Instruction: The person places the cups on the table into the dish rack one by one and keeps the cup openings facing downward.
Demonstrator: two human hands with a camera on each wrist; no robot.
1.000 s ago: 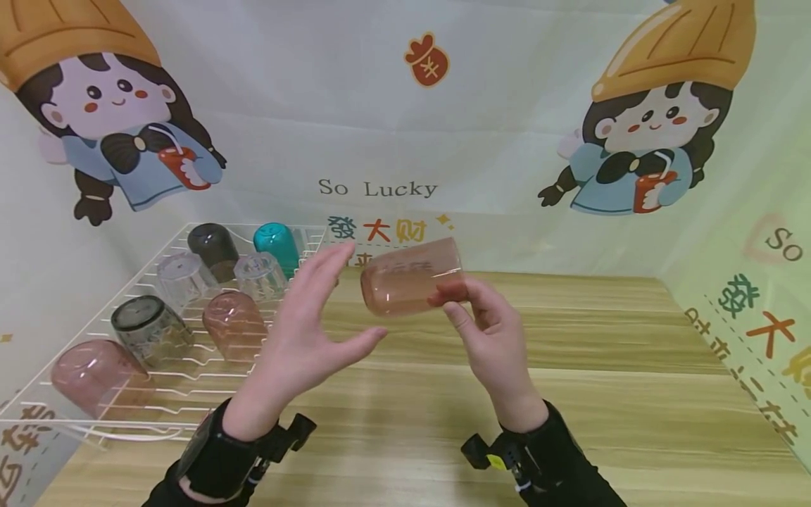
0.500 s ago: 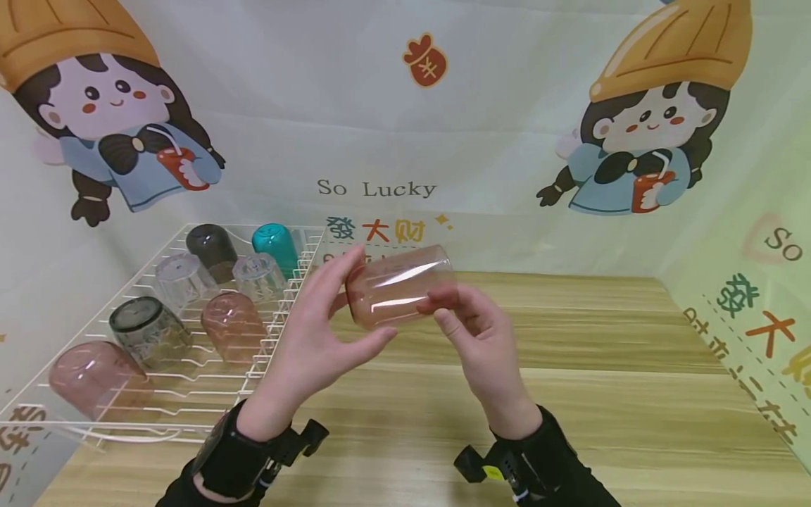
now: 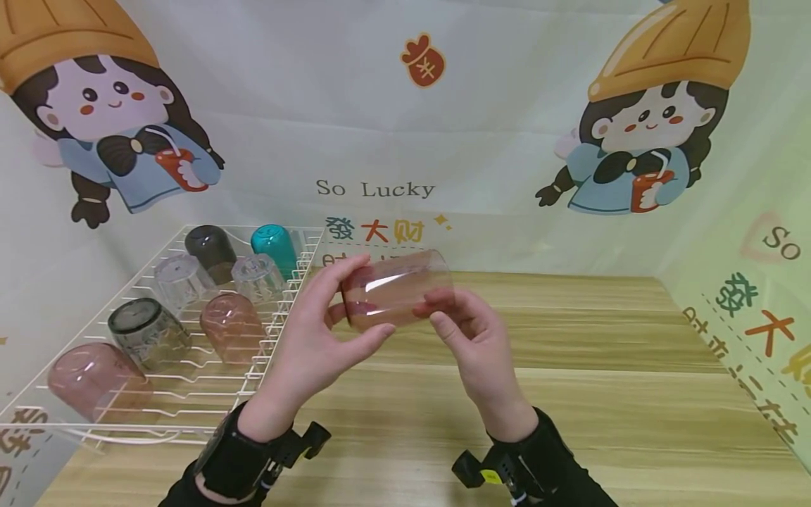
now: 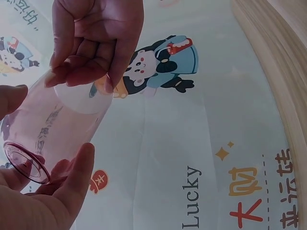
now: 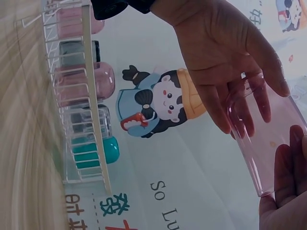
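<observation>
A clear pink drinking glass (image 3: pixel 393 289) is held tilted on its side above the table, base to the left and mouth to the right. My left hand (image 3: pixel 310 327) holds the base end, thumb on the near side and fingers behind; the thick base (image 4: pixel 28 162) shows in the left wrist view. My right hand (image 3: pixel 484 345) pinches the mouth end, with its fingers showing pink through the wall. In the right wrist view, the left hand (image 5: pixel 225 52) spans the base end, and the right hand (image 5: pixel 288 191) is at the rim.
A white wire rack (image 3: pixel 190 387) stands on the left of the wooden table (image 3: pixel 570 394). Upturned on it are pink glasses (image 3: pixel 231 327), grey glasses (image 3: pixel 148 331), clear ones (image 3: pixel 184 278) and a teal one (image 3: pixel 275 246). A printed cloth (image 3: pixel 494 141) hangs behind.
The glass has moved left and slightly down with the right hand. My left hand, apart from it and spread before, has moved in and taken hold of the base end.
</observation>
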